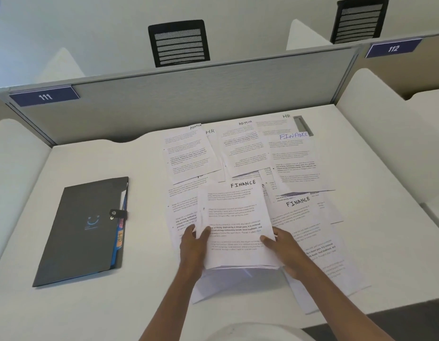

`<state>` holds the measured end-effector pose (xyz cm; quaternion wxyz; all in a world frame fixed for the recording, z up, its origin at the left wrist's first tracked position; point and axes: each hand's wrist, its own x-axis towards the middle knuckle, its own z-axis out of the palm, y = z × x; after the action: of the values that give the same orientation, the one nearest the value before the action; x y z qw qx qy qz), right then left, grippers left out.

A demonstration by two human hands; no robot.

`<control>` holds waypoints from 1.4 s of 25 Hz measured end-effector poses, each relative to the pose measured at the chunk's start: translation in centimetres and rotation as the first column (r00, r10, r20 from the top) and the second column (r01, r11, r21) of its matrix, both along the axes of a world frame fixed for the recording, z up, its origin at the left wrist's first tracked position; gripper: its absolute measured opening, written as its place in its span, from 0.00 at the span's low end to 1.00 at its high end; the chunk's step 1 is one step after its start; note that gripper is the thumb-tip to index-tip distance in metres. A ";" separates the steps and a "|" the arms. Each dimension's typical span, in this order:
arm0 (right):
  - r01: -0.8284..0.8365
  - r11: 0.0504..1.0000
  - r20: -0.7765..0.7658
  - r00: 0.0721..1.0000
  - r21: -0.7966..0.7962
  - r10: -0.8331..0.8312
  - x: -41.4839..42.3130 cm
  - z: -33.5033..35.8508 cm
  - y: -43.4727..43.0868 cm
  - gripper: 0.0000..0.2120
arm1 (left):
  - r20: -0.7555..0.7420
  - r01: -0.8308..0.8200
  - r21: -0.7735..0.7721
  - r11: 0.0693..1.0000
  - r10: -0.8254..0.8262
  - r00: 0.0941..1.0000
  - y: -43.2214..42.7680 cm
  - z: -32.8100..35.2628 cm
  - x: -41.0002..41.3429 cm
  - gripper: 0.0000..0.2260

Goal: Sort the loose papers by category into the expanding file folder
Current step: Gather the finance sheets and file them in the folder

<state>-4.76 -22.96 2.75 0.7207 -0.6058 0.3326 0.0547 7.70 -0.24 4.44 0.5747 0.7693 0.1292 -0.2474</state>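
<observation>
Body text (234,227) blurred — headings legible

White desk (250,313), closed dark folder (83,232), overlapping loose papers (189,153)

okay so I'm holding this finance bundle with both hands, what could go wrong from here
The left hand and right hand grip only the lower half of the white FINANCE-headed paper bundle, so sheets might fan or slip. The dark grey expanding file folder looks strapped shut, so opening it needs a free hand.
</observation>
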 end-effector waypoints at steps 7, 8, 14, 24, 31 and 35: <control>0.030 0.968 -0.046 0.998 -0.249 -0.043 -0.9 1.5 -2.0 0.09 | -0.104 0.093 -0.286 0.954 -0.127 0.986 -1.5 -0.6 -0.5 0.10; 0.057 0.936 -0.068 0.994 -0.348 -0.086 -1.2 1.6 -2.9 0.07 | -0.119 0.081 -0.285 0.955 -0.119 0.986 -1.5 -1.2 -0.6 0.10; -0.024 0.601 -0.259 0.916 -0.799 -0.307 -5.6 1.0 -9.8 0.29 | -0.133 0.051 -0.226 0.973 -0.083 0.988 -0.8 -4.5 -0.7 0.10; -0.262 0.624 -0.550 0.769 -0.736 -0.325 -9.0 -0.2 -11.5 0.42 | -0.173 0.087 -0.231 0.969 -0.129 0.976 -0.7 -4.9 -0.7 0.11; -0.172 0.693 -0.472 0.840 -0.700 -0.268 -8.5 1.0 -12.1 0.17 | -0.163 0.089 -0.223 0.971 -0.127 0.978 -0.8 -4.5 -1.1 0.10; -0.126 0.731 -0.428 0.871 -0.671 -0.243 -7.5 2.9 -12.6 0.19 | -0.148 0.086 -0.193 0.977 -0.116 0.982 -0.8 -4.8 -1.1 0.10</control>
<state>-12.28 -35.53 5.66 0.3421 -0.7810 0.5194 0.0568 6.62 -1.03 -0.33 0.6184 0.6958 0.1114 -0.3478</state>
